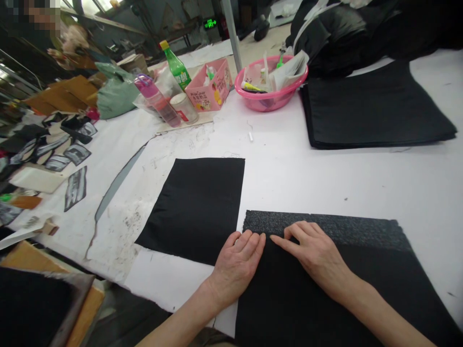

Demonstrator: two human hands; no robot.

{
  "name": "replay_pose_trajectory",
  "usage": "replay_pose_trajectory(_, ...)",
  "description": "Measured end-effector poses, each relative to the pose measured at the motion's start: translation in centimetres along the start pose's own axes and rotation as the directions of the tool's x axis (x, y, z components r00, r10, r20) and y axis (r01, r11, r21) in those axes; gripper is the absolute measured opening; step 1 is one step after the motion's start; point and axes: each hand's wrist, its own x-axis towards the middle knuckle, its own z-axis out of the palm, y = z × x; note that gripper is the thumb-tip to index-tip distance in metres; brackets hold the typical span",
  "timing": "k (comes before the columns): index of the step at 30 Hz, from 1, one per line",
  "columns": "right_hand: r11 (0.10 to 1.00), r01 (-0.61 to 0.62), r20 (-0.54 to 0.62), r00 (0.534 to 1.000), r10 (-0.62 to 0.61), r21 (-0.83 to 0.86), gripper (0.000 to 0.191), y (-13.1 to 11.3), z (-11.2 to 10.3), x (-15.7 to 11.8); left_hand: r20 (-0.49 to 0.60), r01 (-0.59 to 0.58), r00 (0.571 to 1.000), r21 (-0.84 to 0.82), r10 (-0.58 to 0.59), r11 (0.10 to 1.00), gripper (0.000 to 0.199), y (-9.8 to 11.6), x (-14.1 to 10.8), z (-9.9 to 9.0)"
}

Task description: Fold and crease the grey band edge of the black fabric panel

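A large black cloth (325,289) lies flat at the lower right, with a speckled dark grey strip (325,229) along its far edge. My left hand (240,262) presses on the cloth's left side near the strip, its fingers together and bent down. Just to the right, my right hand (314,253) touches the cloth below the strip, index finger stretched out and the other fingers curled apart from it. The tips of both hands nearly meet. Left of them, a smaller black cloth piece (200,207) lies on the white table covering (289,183).
A stack of black cloth (372,111) sits at the back right. Behind are a pink basin (269,99), a pink box (213,89), a green bottle (177,67), a can (184,108) and a purple-capped bottle (159,103). Dark cut pieces (75,188) lie at the left.
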Motion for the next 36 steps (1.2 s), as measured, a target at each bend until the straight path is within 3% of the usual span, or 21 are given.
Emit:
replay_pose_trajectory(12, 1.000, -0.010, -0.005, 1.000, 0.010, 0.020, 0.029, 1.4, -1.2, -1.6, 0.132, -0.033, 0.991, -0.018, 0.035, 0.999, 0.045, -0.1, 0.7, -0.7)
replay_pose_trajectory(23, 1.000, -0.021, -0.025, 0.999, 0.021, 0.001, 0.031, 1.2, -1.2, -2.0, 0.176, -0.147, 0.974, 0.023, 0.141, 0.989, 0.045, 0.0, 1.7, -0.8)
replay_pose_trajectory(36, 0.998, -0.061, -0.007, 0.998, 0.061, 0.011, 0.031, 2.6, -2.8, -4.1, 0.203, -0.217, 0.952, -0.074, 0.228, 0.973, 0.043, 0.5, 3.8, -1.0)
